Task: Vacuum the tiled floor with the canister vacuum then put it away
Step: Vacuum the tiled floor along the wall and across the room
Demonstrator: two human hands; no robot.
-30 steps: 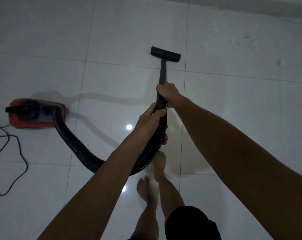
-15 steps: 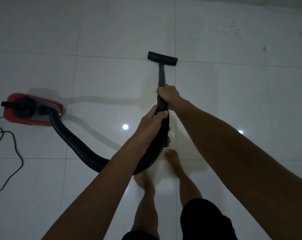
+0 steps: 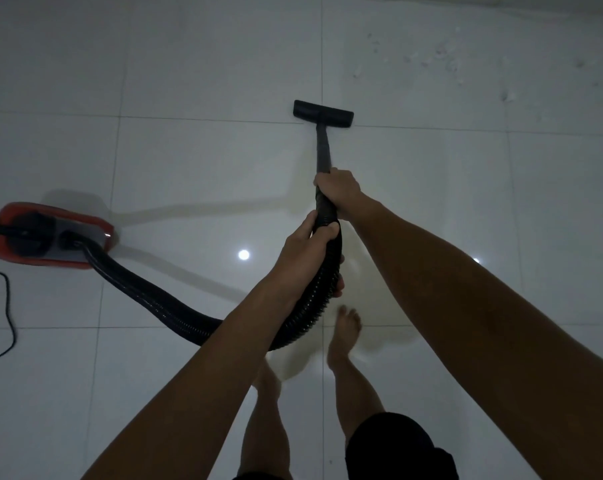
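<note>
Bare feet: two, nearest the camera, standing on the tiled floor (image 3: 189, 150) below the hands; one is partly hidden behind the left forearm.
Left hand (image 3: 305, 251): one; fingers wrapped round the ribbed hose (image 3: 161, 303) just behind the point where it joins the wand.
Right hand (image 3: 339, 188): one; fingers wrapped round the lower end of the wand (image 3: 323, 147), just ahead of the left hand.
Hose, handling: one; judged soft and springy, sagging in a loop beside the feet. It should bend freely and drag, so it steers poorly by itself.
Wand, handling: one; judged stiff and light, and the better hold for steering, as now.
Canister vacuum (image 3: 47, 233): one; red body with a dark top, on the floor well to the left, joined to the hose. Judged the heavy part; it probably trails when the hose is pulled and wants lifting by its top handle for putting away.
Power cord (image 3: 10, 317): one; thin, slack and curled at the left edge. A snag risk.
Floor nozzle (image 3: 323, 113): one; flat on the floor across a grout line.
Debris (image 3: 445, 60): pale specks scattered far right, beyond the nozzle; too small to count.
</note>
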